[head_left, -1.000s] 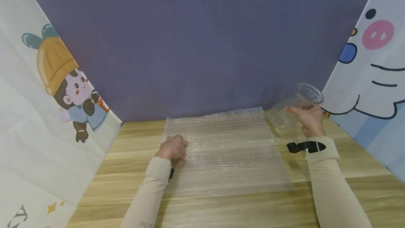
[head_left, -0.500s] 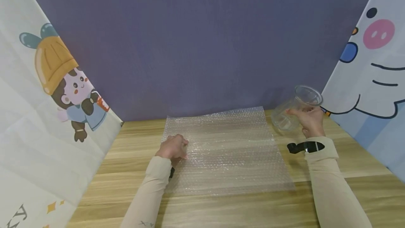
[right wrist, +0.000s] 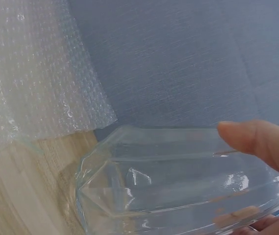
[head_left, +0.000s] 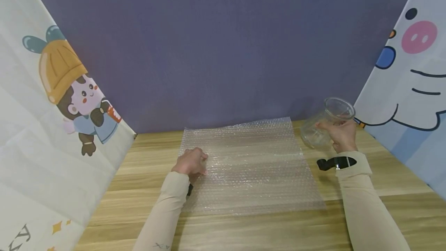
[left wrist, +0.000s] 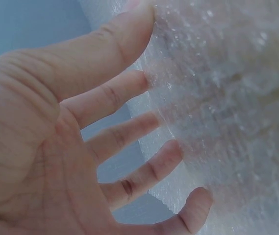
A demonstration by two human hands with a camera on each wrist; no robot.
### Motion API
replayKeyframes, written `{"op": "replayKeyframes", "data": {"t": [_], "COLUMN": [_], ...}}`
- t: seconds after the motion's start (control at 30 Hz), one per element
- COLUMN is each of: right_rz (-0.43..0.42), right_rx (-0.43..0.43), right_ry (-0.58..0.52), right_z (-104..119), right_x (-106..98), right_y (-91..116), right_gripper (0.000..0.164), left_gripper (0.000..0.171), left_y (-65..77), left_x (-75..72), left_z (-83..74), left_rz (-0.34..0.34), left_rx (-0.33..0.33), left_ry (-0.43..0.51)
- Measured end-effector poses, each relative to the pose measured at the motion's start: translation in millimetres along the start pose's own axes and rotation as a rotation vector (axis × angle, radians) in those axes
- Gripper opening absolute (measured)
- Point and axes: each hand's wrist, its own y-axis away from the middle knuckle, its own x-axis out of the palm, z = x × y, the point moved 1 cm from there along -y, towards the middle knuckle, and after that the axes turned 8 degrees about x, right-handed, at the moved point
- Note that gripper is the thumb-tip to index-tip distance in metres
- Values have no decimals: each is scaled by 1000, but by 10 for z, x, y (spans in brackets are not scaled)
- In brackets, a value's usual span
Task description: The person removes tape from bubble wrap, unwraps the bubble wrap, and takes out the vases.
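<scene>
A clear glass vase [head_left: 315,131] with ribbed sides is tilted at the back right, its wide rim up to the right and its base down to the left. My right hand [head_left: 342,133] grips it around the side below the rim; in the right wrist view the thumb [right wrist: 252,139] lies along the glass, with other fingers on the opposite side. A sheet of bubble wrap [head_left: 251,169] lies flat at the centre. My left hand [head_left: 190,162] rests at its left edge; in the left wrist view the fingers [left wrist: 114,98] are spread, with their tips at the wrap.
Beneath everything is a wood-grain table [head_left: 251,233]. A purple-grey panel [head_left: 223,49] rises at the table's back, and the wrap's far edge meets it. Printed cloth walls with cartoon figures stand at left [head_left: 28,134] and right [head_left: 418,100].
The vase has come down slightly and its base has swung a little to the right, so it leans less. My left hand and the bubble wrap stay in place.
</scene>
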Motion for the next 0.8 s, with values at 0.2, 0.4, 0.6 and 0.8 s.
{"op": "replayKeyframes", "data": {"t": [0.2,0.4,0.6,0.8], "right_rz": [-23,-26,-24,-72], "right_rx": [-3,-12,-49,-61], "right_ry": [-34,34,57,209], "right_z": [-32,-62,-106,-137], "right_x": [8,16,32,18], "right_y": [-33,-72,-104,-114], "right_gripper": [84,86,94,83], "left_gripper": [63,63,62,62], "left_y": [0,5,16,13], "left_x": [-3,-10,-26,-18], "left_z": [-2,-3,4,11], "left_rz": [-6,-7,-3,12], "left_rx": [-1,1,-2,0], "left_ry": [0,5,-2,-15]}}
